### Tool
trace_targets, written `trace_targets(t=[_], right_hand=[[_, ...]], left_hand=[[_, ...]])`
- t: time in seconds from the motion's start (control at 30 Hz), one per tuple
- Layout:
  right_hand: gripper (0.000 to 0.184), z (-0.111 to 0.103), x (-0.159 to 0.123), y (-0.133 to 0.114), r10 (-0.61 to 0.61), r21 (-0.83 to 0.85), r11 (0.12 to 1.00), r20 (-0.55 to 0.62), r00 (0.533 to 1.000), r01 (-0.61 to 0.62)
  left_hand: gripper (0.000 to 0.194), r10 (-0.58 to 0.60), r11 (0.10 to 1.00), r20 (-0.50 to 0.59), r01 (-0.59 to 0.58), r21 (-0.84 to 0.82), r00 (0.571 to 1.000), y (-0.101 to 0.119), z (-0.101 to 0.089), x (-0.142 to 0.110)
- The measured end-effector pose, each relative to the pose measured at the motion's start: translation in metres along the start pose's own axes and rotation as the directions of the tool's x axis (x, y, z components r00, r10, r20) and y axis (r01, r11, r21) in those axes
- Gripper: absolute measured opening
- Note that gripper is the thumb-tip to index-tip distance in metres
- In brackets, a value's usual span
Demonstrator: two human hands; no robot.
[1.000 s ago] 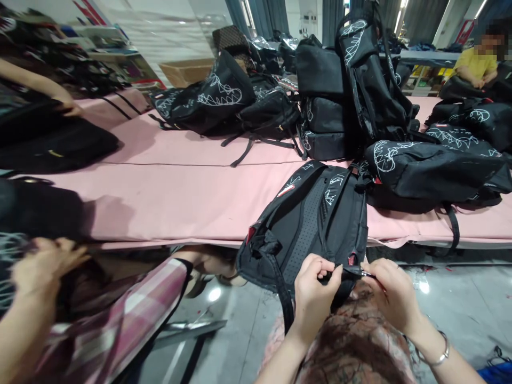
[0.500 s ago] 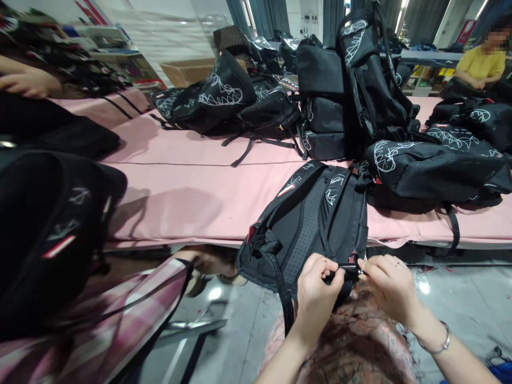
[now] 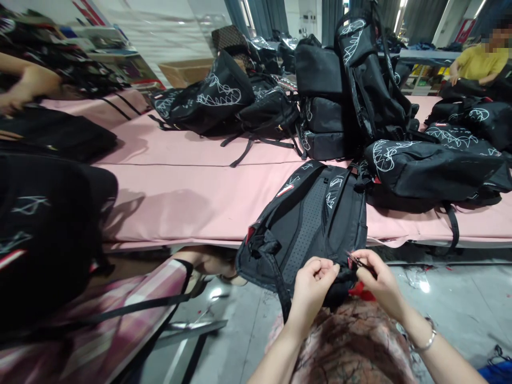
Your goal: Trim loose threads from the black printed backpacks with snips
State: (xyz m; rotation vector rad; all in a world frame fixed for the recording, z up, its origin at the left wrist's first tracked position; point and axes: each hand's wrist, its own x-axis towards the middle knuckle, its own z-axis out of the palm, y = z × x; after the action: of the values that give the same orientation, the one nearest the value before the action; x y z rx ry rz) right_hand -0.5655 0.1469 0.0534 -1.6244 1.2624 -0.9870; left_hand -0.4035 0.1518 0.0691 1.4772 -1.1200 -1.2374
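Observation:
A black backpack [image 3: 304, 224] lies back side up at the table's front edge, its lower end hanging toward my lap. My left hand [image 3: 314, 280] is closed in a pinch at the bag's near right corner; what sits between its fingertips is too small to make out. Just right of it, my right hand [image 3: 378, 280] grips small dark thread snips [image 3: 357, 260], their pointed blades toward the left hand. Something red [image 3: 362, 292] shows beneath the right hand. A loose shoulder strap [image 3: 280, 282] hangs beside my left forearm.
More black backpacks with white scribble prints lie on the pink-covered table [image 3: 168, 202], including a stack [image 3: 324, 114] and one on the right [image 3: 432, 170]. At left a co-worker's hand [image 3: 24, 88] rests near a black bag [image 3: 52, 133]. Another person [image 3: 480, 64] sits far right.
My hands have moved slightly apart; the dark piece stretched between them no longer shows. The snips' blades now point up-left from my right hand. The co-worker's bag at left has shifted.

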Motion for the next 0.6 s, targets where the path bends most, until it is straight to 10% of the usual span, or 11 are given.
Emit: trace_targets(t=[0.33, 0.6], right_hand=[[0.013, 0.017, -0.003, 0.006, -0.065, -0.135, 0.989, -0.045, 0.997, 0.059], [0.013, 0.020, -0.014, 0.012, -0.062, -0.115, 0.992, -0.123, 0.991, 0.048]], left_hand=[[0.031, -0.280, 0.723, 0.313, 0.414, -0.553, 0.907, -0.003, -0.003, -0.003], [0.033, -0.334, 0.576, 0.352, 0.485, -0.658, 0.875, -0.004, -0.001, -0.003]])
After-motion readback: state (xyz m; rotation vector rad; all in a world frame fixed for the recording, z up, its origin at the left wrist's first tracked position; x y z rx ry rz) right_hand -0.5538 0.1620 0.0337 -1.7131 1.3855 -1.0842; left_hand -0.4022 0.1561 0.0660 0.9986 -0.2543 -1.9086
